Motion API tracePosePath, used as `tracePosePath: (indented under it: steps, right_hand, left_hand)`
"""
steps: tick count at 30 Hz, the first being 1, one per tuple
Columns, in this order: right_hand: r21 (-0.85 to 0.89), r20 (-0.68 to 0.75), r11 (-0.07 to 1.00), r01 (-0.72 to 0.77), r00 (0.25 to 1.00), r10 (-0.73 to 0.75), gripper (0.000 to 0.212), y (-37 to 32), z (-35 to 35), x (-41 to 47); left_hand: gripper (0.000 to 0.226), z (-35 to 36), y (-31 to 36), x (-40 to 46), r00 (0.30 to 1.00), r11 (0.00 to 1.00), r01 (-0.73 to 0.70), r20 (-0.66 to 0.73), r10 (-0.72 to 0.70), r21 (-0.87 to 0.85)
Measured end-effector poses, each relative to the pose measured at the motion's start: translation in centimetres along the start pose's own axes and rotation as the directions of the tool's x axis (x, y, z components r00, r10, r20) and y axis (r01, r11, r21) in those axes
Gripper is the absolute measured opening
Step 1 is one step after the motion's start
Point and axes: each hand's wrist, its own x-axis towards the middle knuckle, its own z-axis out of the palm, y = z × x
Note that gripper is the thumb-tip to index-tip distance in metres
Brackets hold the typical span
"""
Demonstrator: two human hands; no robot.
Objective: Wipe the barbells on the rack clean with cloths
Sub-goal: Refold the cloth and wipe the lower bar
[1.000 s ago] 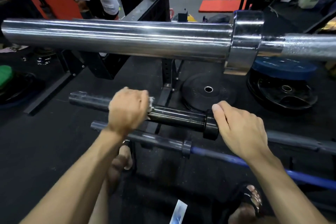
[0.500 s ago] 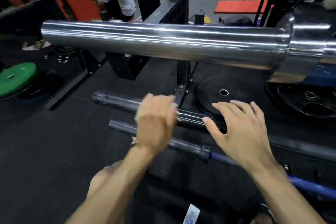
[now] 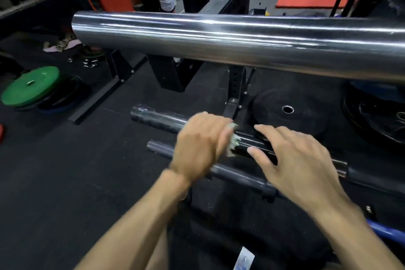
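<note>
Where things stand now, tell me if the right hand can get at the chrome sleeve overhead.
Probably yes: the right hand rests open on the black sleeve, holding nothing, and nothing shows between it and the chrome sleeve.

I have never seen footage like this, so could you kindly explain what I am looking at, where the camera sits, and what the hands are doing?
There is no machine here: a person wears a wide-angle camera on the head, so you look forward and down along their own arms. This is a gym. The big shiny tube across the top is the sleeve of a chrome barbell, very near the lens. Below it lie a black barbell and, nearer, a grey barbell. The left hand grips a pale cloth around the black barbell. The right hand lies on the same bar with fingers spread, holding nothing. On the floor sit a green weight plate and a black weight plate.
</note>
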Motion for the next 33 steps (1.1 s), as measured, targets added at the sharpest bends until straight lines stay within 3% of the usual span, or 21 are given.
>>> tracePosePath:
  steps: [3,5,7,9,11,13,15,17,21,23,27,31,32,33]
  right_hand:
    - [0.010,-0.022,1.000,0.014,1.000,-0.014,0.052,0.1,-0.2,0.2]
    - [0.005,-0.022,1.000,0.014,1.000,-0.014,0.056,0.1,-0.2,0.2]
    - [0.017,-0.034,1.000,0.021,0.999,-0.021,0.057,0.0,-0.1,0.1]
    - [0.025,-0.040,0.999,0.020,0.999,-0.019,0.056,-0.2,0.0,0.0]
    - [0.028,-0.038,1.000,0.012,0.999,-0.011,0.055,-0.2,0.0,-0.1]
    - [0.031,-0.029,1.000,0.002,1.000,-0.001,0.055,-0.2,0.1,-0.1]
    - [0.032,-0.033,0.999,-0.006,0.999,0.007,0.056,-0.1,0.3,-0.2]
    - [0.035,-0.038,0.999,-0.007,0.999,0.009,0.056,-0.1,0.4,-0.3]
    - [-0.004,-0.049,1.000,0.017,0.999,-0.017,0.059,-0.4,0.8,-0.2]
    - [-0.033,-0.053,0.999,0.029,0.998,-0.031,0.062,-0.5,1.0,-0.1]
    - [-0.054,-0.050,0.998,0.040,0.998,-0.042,0.065,-0.6,1.3,0.3]
    - [-0.035,-0.052,0.998,0.051,0.997,-0.052,0.066,-0.8,1.6,0.4]
    - [-0.024,-0.056,0.998,0.051,0.997,-0.052,0.066,-0.8,1.7,0.4]
    - [-0.012,-0.061,0.999,0.047,0.997,-0.047,0.066,-0.8,1.7,0.3]
  left_hand:
    - [0.040,-1.4,-5.9,1.0,0.984,0.971,0.180,-0.009,-0.181,0.157]
    - [0.044,-2.5,-8.5,1.8,0.915,0.913,0.373,0.096,-0.391,0.163]
    - [0.049,-2.4,-8.2,2.7,0.866,0.878,0.461,0.150,-0.476,0.126]
    - [0.047,-2.3,-5.1,3.1,0.915,0.933,0.358,0.213,-0.343,-0.034]
    - [0.038,-2.1,-1.7,2.4,0.955,0.986,0.106,0.290,-0.064,-0.132]
    - [0.033,-1.8,-2.5,2.5,0.962,0.998,-0.056,0.267,0.063,-0.036]
    - [0.043,-1.9,-6.1,3.0,0.955,0.989,0.141,0.259,-0.147,0.042]
    - [0.054,-2.8,-9.9,3.0,0.888,0.932,0.361,0.293,-0.354,0.029]
    - [0.051,-4.5,-11.2,2.7,0.862,0.854,0.506,0.107,-0.495,-0.121]
    - [0.049,-5.4,-10.2,2.9,0.848,0.841,0.527,0.136,-0.512,-0.123]
    - [0.025,-7.2,-9.4,3.6,0.752,0.670,0.659,0.296,-0.589,-0.341]
    - [0.030,-9.0,-9.5,3.3,0.654,0.258,0.731,0.542,-0.527,-0.632]
    - [0.028,-8.9,-9.3,3.0,0.662,0.218,0.718,0.551,-0.508,-0.661]
    - [0.023,-8.7,-8.7,2.7,0.678,0.247,0.702,0.520,-0.520,-0.668]
